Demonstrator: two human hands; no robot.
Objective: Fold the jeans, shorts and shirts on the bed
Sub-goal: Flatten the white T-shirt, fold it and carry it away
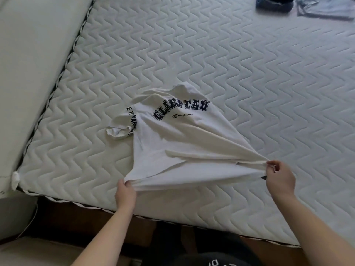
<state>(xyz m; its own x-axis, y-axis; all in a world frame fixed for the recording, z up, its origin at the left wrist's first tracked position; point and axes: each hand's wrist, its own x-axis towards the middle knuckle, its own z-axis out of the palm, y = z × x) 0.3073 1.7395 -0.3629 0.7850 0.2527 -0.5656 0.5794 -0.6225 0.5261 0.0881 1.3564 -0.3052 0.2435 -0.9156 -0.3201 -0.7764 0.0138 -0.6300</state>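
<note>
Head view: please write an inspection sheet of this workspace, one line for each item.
Surface: white quilted mattress with a zigzag stitch pattern.
Job's things: white cotton T-shirt with dark blue block letters, spread print-up, hem stretched toward the person, one sleeve crumpled.
Clutter: dark blue folded garment and grey folded garment at the far edge, side by side.
Grippers: left hand grips the hem's left corner; right hand pinches the hem's right corner.
Cables: thin white cord beside the bed, lower left.
Surroundings: pale padded panel along the mattress's left side; brown wooden bed frame below.
</note>
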